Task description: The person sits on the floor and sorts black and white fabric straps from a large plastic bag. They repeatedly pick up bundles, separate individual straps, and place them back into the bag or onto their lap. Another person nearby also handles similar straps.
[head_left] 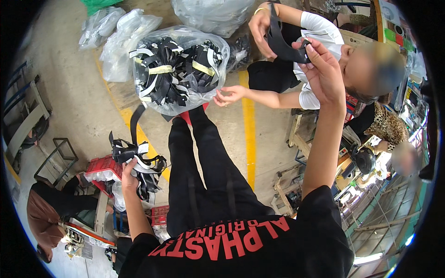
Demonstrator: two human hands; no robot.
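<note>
Your two hands are well apart. Your right hand (pixel 323 69) pinches one end of a black strip (pixel 279 42) between thumb and fingers, raised toward the co-worker (pixel 320 32). One hand of the co-worker (pixel 261 30) is at the strip's other part, but I cannot tell if it grips. Your left hand (pixel 130 177) is closed around a bundle of black and white strips (pixel 144 163), low at your left side. Beyond your feet, a clear plastic bag (pixel 223 50) with similar strips stands on the floor (pixel 273 139).
</note>
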